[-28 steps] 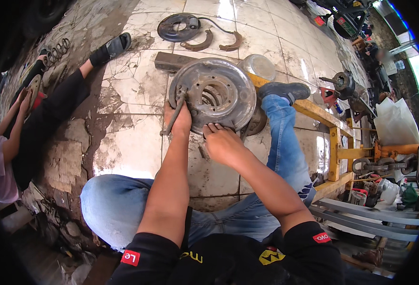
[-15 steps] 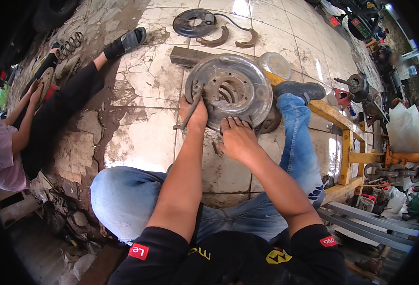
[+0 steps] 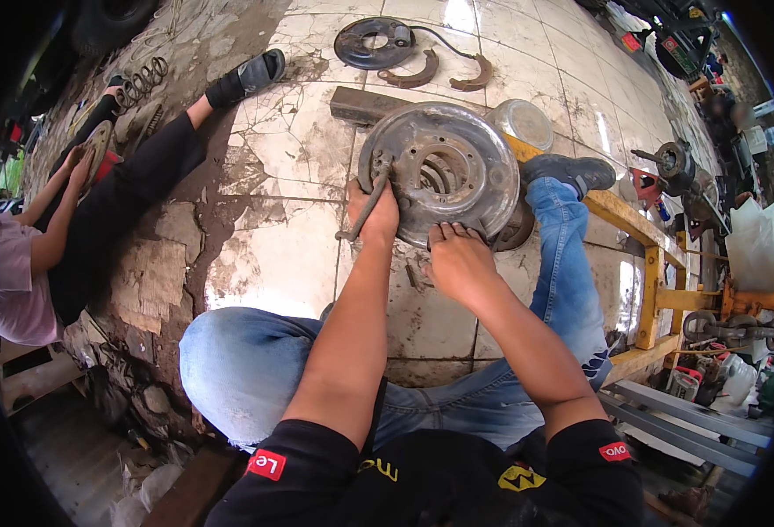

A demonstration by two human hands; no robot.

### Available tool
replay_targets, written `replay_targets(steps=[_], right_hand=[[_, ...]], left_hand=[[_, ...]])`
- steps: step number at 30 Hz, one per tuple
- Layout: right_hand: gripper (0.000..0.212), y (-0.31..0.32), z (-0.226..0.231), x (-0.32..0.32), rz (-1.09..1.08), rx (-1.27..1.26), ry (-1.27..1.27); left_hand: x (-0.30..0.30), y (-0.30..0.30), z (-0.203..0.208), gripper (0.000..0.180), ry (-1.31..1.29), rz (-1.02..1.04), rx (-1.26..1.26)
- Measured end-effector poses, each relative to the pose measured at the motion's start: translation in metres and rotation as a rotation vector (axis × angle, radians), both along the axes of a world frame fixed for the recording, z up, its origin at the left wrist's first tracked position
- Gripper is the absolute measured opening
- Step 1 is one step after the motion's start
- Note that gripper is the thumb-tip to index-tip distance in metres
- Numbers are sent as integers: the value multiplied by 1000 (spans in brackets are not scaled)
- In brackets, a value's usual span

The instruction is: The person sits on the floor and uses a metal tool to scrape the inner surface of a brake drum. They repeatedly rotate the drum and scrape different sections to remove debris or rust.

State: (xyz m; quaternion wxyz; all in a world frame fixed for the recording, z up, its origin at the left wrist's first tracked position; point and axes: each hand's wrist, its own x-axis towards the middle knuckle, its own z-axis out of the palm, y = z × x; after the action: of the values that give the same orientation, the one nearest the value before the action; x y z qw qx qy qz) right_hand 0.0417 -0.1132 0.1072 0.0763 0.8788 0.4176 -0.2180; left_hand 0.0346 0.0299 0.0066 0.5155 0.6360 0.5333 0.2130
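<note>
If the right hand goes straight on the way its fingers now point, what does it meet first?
The right hand would first meet the metal plate; its fingertips seem to be at the near rim, though depth is hard to judge.

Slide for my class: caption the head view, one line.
Left hand and right hand at the edge of a round metal plate above a tiled floor.

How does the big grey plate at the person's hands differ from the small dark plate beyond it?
Size: the big plate looks larger than the small plate.
Colour: the big plate is worn grey; the small plate is nearly black.
Contact: the left hand and right hand touch the big plate; the small plate lies untouched on the tiles.
Both are round with a central hole.
</note>
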Motion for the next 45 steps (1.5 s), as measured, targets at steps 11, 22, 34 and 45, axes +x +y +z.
replay_targets(steps=[11,22,34,45], right_hand=[[62,-17,-6,-6,85,164,-13],[62,-21,-13,3,85,139,-34],[62,-20,-12,-10,119,155,-51],[55,-12,-14,5,99,124,-32]], left_hand=[[2,-2,3,46,46,8,3],[2,0,3,49,21,16,-33],[0,-1,0,46,33,18,8],[1,-1,12,47,46,3,-90]])
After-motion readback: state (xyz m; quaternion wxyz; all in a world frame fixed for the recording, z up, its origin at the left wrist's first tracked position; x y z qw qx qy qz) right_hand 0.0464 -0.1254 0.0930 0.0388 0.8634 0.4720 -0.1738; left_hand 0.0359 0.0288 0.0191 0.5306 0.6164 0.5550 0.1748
